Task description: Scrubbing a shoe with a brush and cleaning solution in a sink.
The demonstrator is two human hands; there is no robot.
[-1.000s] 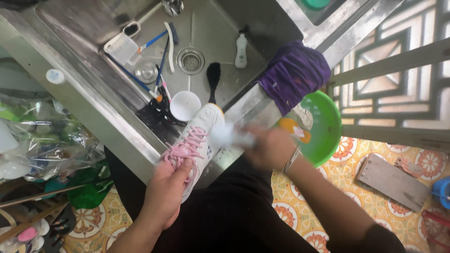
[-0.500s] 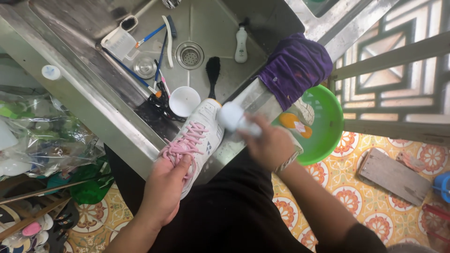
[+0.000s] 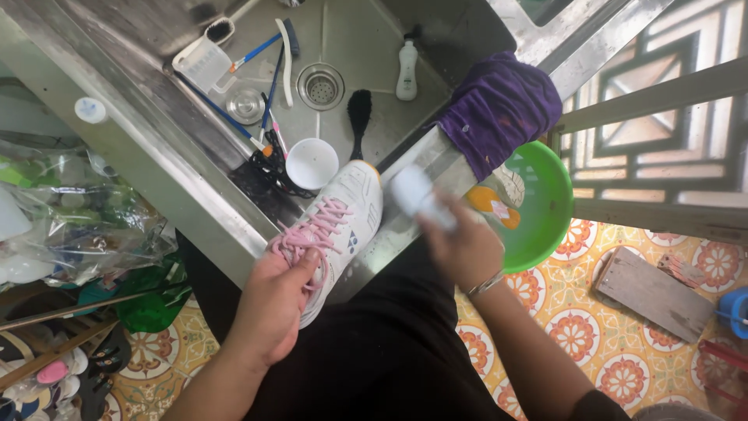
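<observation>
Overhead view of a steel sink [image 3: 195, 199] and the two hands working at its near rim. Left hand [image 3: 274, 300] wrapped around the heel end of a white shoe [image 3: 347, 214], fingers closed over the pink laces [image 3: 312, 230]; shoe resting on the sink edge, toe pointing toward 1 o'clock, into the basin. Right hand [image 3: 466, 248] at 3 o'clock of the shoe, closed on a pale bottle-like item [image 3: 421, 199], blurred, exact kind not tellable; item just beside the toe, contact with the shoe not tellable. Hands apart, each clamped on its own thing. White cup [image 3: 312, 164] just beyond the shoe at 11 o'clock, lying in the basin. Black brush [image 3: 359, 117] at 12 o'clock of the shoe, handle toward the toe. Drain [image 3: 320, 86] farther out at 12 o'clock; small white bottle [image 3: 407, 68] lying at 3 o'clock of the drain. Toothbrushes [image 3: 276, 51] and a clear jug [image 3: 202, 62] at 9 to 10 o'clock of the drain. Purple cloth [image 3: 499, 109] draped over the sink corner at 2 o'clock of the shoe. Green bowl [image 3: 541, 203] at 3 o'clock of the right hand, low beside the sink, above a patterned tile floor [image 3: 576, 335]. Wooden board [image 3: 650, 292] on the floor at 4 o'clock of the bowl.
</observation>
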